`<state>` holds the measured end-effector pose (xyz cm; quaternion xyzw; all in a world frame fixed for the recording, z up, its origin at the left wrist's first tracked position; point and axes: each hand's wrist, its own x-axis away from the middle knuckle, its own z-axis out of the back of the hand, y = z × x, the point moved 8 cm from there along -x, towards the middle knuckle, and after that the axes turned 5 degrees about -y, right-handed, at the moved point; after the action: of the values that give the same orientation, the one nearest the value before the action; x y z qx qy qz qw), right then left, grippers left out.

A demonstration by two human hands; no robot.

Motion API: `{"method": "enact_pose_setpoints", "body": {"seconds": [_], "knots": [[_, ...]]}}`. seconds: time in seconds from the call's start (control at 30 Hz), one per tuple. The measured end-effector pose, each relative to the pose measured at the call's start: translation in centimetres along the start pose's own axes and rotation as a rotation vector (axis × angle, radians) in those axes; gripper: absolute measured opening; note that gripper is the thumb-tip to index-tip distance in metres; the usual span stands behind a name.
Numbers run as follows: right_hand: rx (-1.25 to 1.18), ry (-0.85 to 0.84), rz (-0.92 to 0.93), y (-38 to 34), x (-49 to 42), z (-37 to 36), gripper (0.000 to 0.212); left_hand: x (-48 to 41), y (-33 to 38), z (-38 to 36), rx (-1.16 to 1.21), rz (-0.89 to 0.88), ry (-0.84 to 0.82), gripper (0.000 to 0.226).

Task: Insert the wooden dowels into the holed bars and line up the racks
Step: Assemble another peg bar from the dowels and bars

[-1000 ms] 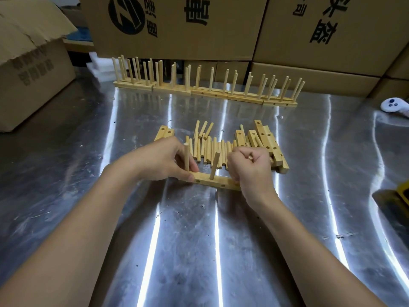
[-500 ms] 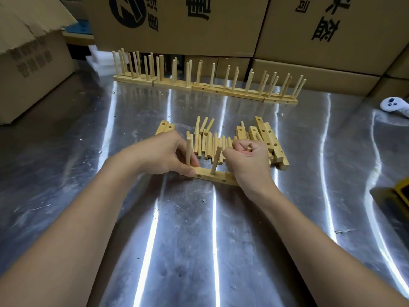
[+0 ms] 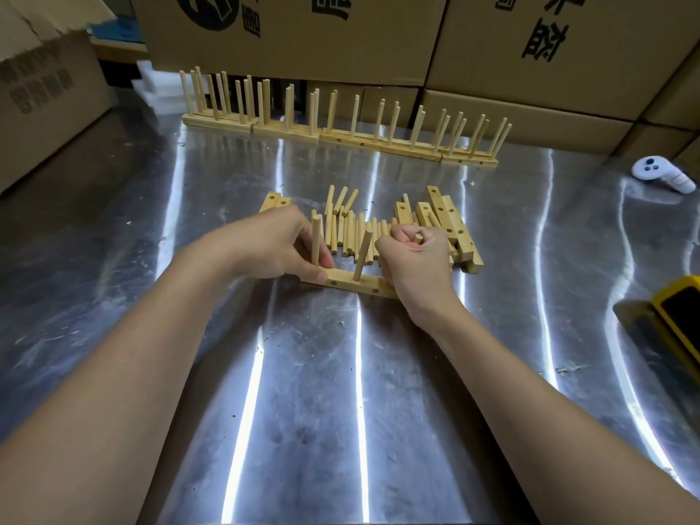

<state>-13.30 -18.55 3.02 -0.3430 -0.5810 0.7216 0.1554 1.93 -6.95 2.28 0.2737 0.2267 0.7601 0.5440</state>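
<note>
1. The holed bar lies flat on the steel bench, about midway between the left and right edges and nearer the far edge than the near one. Two small holes show on its near face.
2. The left hand pinches the bar's left end: the thumb lies along the near face and the curled fingers sit behind the first dowel, which stands upright in the bar.
3. A second dowel is seated in the middle of the bar and leans to the right.
4. The right hand is closed in a fist over the bar's right end, gripping a third dowel. Only its round end shows at the top of the fist, so I cannot tell whether its lower end is in a hole.
5. Just behind the hands lie the loose dowels, side by side, with spare bars stacked to their right and two more bar ends beyond the left hand.
6. The finished racks stand end to end in one line along the far edge, in front of stacked cardboard boxes.
7. Toward the right edge lie a white controller and, nearer, a yellow object cut off by the frame.
</note>
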Motion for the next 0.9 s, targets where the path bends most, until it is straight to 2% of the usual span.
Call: {"method": "enact_pose_setpoints", "body": {"seconds": [0.2,0.23,0.33,0.4,0.5,0.67,0.77,0.9], "knots": [[0.034,-0.038,-0.083,0.9,0.2,0.3,0.052,-0.4,-0.2,-0.2,-0.008,-0.001,-0.002,0.011],[-0.007,-0.07,-0.099,0.9,0.5,0.3,0.049,-0.4,-0.2,-0.2,-0.01,0.0,-0.003,0.011],[-0.346,-0.12,-0.198,0.3,1.2,0.7,0.031,-0.5,-0.2,-0.1,-0.007,-0.003,-0.001,0.011],[-0.439,-0.04,-0.22,-0.1,1.4,2.3,0.044,-0.4,-0.2,-0.2,0.001,0.0,0.0,0.011],[-0.384,0.028,-0.205,-0.8,1.4,3.5,0.05,-0.4,-0.1,-0.2,0.001,0.0,-0.004,0.011],[-0.139,0.049,-0.208,-1.3,1.3,0.7,0.034,-0.3,-0.2,0.0,-0.031,0.004,-0.013,0.012],[-0.123,0.117,-0.213,-0.9,1.1,0.1,0.022,-0.2,-0.4,0.1,-0.038,0.0,-0.026,0.013],[-0.142,0.145,-0.207,-0.8,0.2,-0.1,0.02,-0.1,-0.4,0.1,-0.023,-0.001,-0.036,0.014]]}}
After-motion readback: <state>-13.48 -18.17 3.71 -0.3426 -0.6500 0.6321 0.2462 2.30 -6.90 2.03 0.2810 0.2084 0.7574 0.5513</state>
